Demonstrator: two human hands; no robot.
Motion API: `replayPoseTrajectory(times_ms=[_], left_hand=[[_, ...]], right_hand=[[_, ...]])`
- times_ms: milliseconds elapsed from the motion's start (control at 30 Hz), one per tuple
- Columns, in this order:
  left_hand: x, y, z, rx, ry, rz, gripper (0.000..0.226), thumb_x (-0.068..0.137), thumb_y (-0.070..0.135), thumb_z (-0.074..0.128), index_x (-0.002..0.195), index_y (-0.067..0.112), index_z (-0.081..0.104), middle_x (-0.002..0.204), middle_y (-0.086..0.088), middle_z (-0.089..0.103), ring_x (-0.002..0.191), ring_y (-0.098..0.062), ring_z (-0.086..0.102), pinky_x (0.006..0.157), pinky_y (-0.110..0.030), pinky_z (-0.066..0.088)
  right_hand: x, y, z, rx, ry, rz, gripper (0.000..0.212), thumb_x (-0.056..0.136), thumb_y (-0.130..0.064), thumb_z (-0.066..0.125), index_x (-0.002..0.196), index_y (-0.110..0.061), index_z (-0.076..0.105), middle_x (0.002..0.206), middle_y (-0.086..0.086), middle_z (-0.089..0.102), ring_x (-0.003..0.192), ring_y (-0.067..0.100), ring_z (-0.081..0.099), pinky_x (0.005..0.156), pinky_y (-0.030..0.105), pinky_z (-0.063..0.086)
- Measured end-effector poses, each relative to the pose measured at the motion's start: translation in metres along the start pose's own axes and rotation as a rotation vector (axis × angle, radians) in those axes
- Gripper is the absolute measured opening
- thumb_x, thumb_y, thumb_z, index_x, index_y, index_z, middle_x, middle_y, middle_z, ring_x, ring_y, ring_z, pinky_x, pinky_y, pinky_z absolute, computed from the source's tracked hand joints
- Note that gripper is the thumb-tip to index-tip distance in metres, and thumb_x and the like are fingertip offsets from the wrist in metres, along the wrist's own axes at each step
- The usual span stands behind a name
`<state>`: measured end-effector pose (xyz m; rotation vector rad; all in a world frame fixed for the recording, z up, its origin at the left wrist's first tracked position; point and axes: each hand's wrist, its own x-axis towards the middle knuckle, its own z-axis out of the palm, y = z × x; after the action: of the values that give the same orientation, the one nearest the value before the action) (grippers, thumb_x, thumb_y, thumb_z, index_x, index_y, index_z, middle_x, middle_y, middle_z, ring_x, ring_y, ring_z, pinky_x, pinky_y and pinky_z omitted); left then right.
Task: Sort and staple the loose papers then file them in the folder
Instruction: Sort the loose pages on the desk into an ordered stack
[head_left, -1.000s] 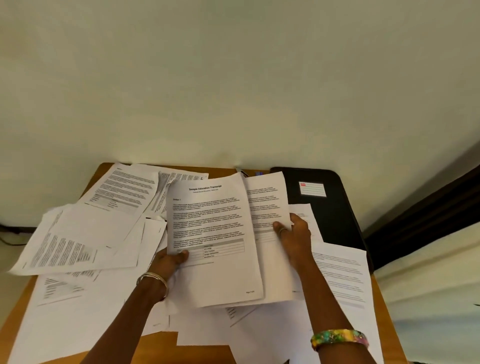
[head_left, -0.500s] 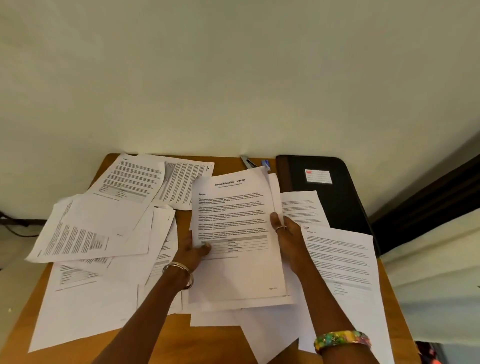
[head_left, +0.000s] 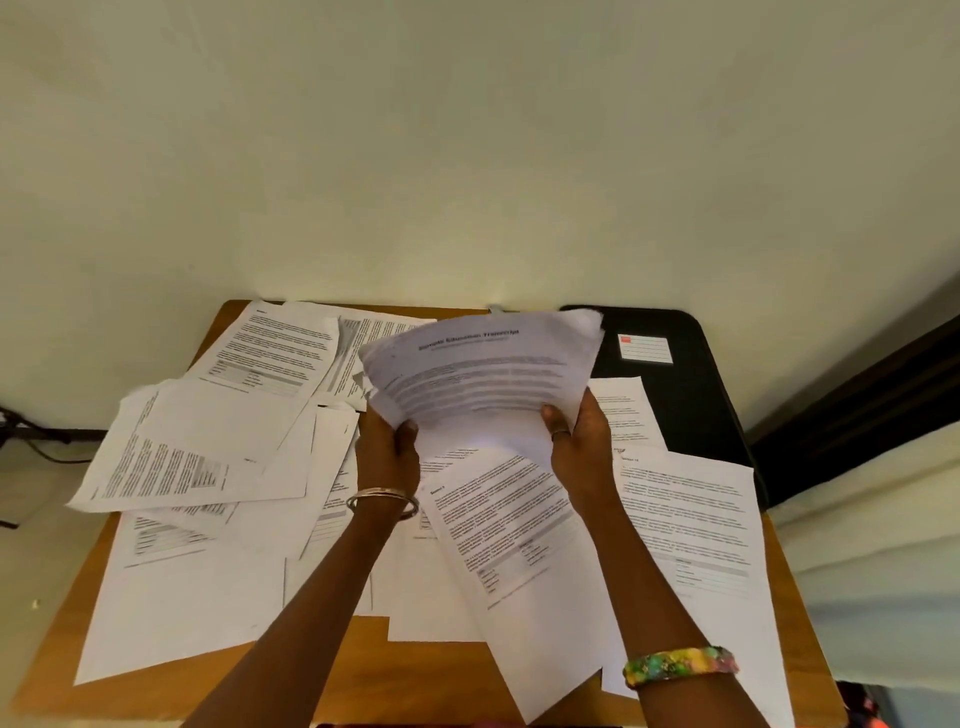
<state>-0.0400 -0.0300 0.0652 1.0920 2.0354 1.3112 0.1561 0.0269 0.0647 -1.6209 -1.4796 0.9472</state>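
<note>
A small brown wooden table (head_left: 358, 670) stands against a plain pale wall (head_left: 467, 156). Loose white printed sheets (head_left: 197, 457) cover most of its top. The left hand (head_left: 387, 457) and right hand (head_left: 579, 447) each grip one side of a raised stack of white printed papers (head_left: 483, 374), fingers curled around its edges. A closed black folder with a white label (head_left: 670, 395) lies at the far right corner.

One head-worn wide-angle view looks forward and down, close over the paper-strewn wooden table (head_left: 363, 670) (pale wall fills the upper half).
</note>
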Motion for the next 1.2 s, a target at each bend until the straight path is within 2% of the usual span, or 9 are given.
replayPoseTrajectory(times_ms=[67, 200, 333, 433, 600, 700, 833, 1000, 1200], left_hand=[[-0.006, -0.015, 0.002, 0.031, -0.056, 0.004, 0.040, 0.089, 0.001, 0.053, 0.126, 0.002, 0.040, 0.111, -0.021, 0.058, 0.100, -0.034, 0.060, 0.079, -0.029, 0.046], [-0.017, -0.030, 0.003, 0.073, -0.137, 0.012, 0.052, 0.090, -0.003, 0.049, 0.137, 0.003, 0.027, 0.114, -0.022, 0.055, 0.100, -0.033, 0.057, 0.077, -0.024, 0.044], [-0.015, -0.018, 0.000, 0.049, -0.165, 0.030, 0.041, 0.092, -0.003, 0.046, 0.131, -0.002, 0.034, 0.111, -0.022, 0.056, 0.095, -0.026, 0.055, 0.070, -0.011, 0.039], [-0.004, -0.001, -0.013, -0.079, -0.296, 0.025, 0.030, 0.090, 0.000, 0.052, 0.117, 0.011, 0.046, 0.110, -0.006, 0.059, 0.094, -0.015, 0.055, 0.077, -0.017, 0.045], [0.009, 0.004, -0.027, -0.536, -0.416, -0.384, 0.019, 0.087, 0.008, 0.059, 0.104, 0.017, 0.064, 0.102, -0.004, 0.071, 0.088, -0.024, 0.069, 0.072, -0.038, 0.059], [0.000, -0.004, -0.015, -0.535, -0.291, -0.494, 0.023, 0.087, 0.009, 0.061, 0.109, 0.009, 0.059, 0.101, -0.011, 0.069, 0.078, -0.026, 0.070, 0.058, -0.034, 0.058], [-0.010, -0.021, -0.006, -0.377, -0.245, -0.491, 0.024, 0.087, 0.015, 0.062, 0.111, 0.015, 0.059, 0.108, -0.011, 0.067, 0.095, -0.033, 0.065, 0.082, -0.051, 0.054], [-0.018, -0.019, -0.008, -0.298, -0.296, -0.446, 0.019, 0.088, 0.020, 0.061, 0.106, 0.020, 0.056, 0.104, -0.007, 0.067, 0.092, -0.030, 0.065, 0.083, -0.049, 0.053], [-0.021, -0.017, -0.010, -0.276, -0.341, -0.379, 0.024, 0.089, 0.022, 0.058, 0.113, 0.017, 0.054, 0.108, -0.008, 0.065, 0.094, -0.030, 0.064, 0.081, -0.045, 0.054]], right_hand=[[-0.006, 0.024, 0.009, -0.188, -0.024, 0.010, 0.083, 0.073, -0.082, 0.034, 0.136, -0.029, 0.035, 0.136, 0.001, 0.048, 0.125, 0.024, 0.047, 0.104, 0.048, 0.040], [-0.020, 0.035, 0.006, -0.510, 0.061, -0.075, 0.061, 0.088, -0.053, 0.050, 0.137, -0.017, 0.040, 0.136, 0.006, 0.049, 0.121, 0.026, 0.051, 0.101, 0.031, 0.037], [-0.015, 0.029, -0.001, -0.413, 0.058, -0.054, 0.048, 0.090, -0.040, 0.054, 0.131, -0.017, 0.044, 0.123, 0.006, 0.057, 0.107, 0.024, 0.058, 0.088, 0.025, 0.041], [-0.004, 0.024, -0.008, -0.242, -0.037, -0.034, 0.046, 0.092, -0.031, 0.054, 0.134, -0.017, 0.042, 0.130, 0.005, 0.055, 0.114, 0.025, 0.055, 0.094, 0.033, 0.045], [-0.004, 0.014, -0.023, 0.047, -0.367, 0.164, 0.044, 0.094, -0.005, 0.050, 0.136, -0.017, 0.043, 0.130, -0.006, 0.049, 0.121, 0.015, 0.045, 0.107, 0.041, 0.036], [-0.013, 0.023, -0.025, 0.061, -0.518, 0.235, 0.044, 0.093, 0.002, 0.050, 0.134, -0.014, 0.046, 0.127, -0.002, 0.052, 0.123, 0.023, 0.048, 0.100, 0.035, 0.042], [-0.014, 0.019, -0.026, 0.000, -0.667, 0.346, 0.037, 0.093, -0.008, 0.054, 0.128, -0.018, 0.053, 0.117, -0.003, 0.058, 0.104, 0.019, 0.056, 0.072, 0.025, 0.052], [0.013, -0.002, -0.018, 0.212, -0.259, 0.371, 0.021, 0.091, -0.034, 0.058, 0.109, -0.023, 0.057, 0.109, -0.001, 0.064, 0.093, 0.024, 0.064, 0.083, 0.047, 0.055], [0.026, -0.022, -0.004, 0.231, 0.062, 0.248, 0.024, 0.092, -0.039, 0.055, 0.074, -0.023, 0.058, 0.078, -0.003, 0.060, 0.078, 0.020, 0.057, 0.078, 0.034, 0.048]])
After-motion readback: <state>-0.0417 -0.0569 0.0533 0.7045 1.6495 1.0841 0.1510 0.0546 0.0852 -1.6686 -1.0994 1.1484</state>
